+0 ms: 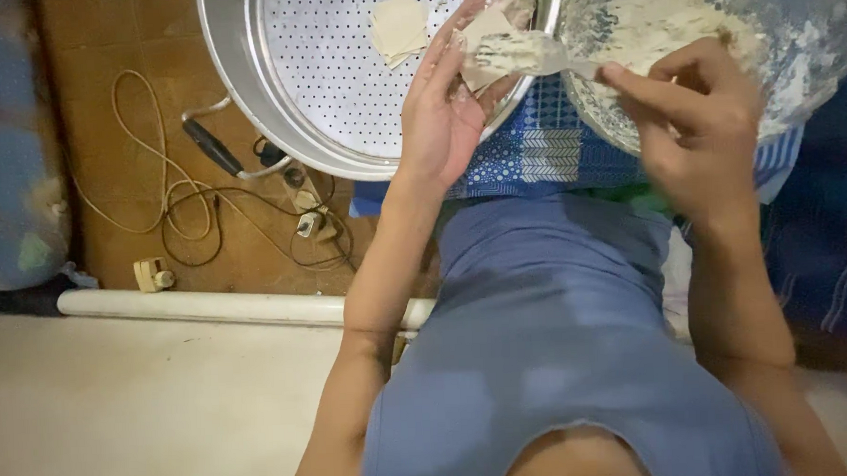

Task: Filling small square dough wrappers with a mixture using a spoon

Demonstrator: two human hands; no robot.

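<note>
Left hand [443,115] open, cradling wrapper [488,29]; right hand [696,125] pinching spoon [520,52]. Brown tiled floor [107,52], tangled cords [187,195].

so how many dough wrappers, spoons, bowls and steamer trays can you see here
thin pale dough wrappers: 2, one lying in the tray, one on the left hand
filling-coated spoons: 1, held by the right hand
filling-smeared metal bowls: 1
round perforated metal steamer trays: 1
total: 5
</note>
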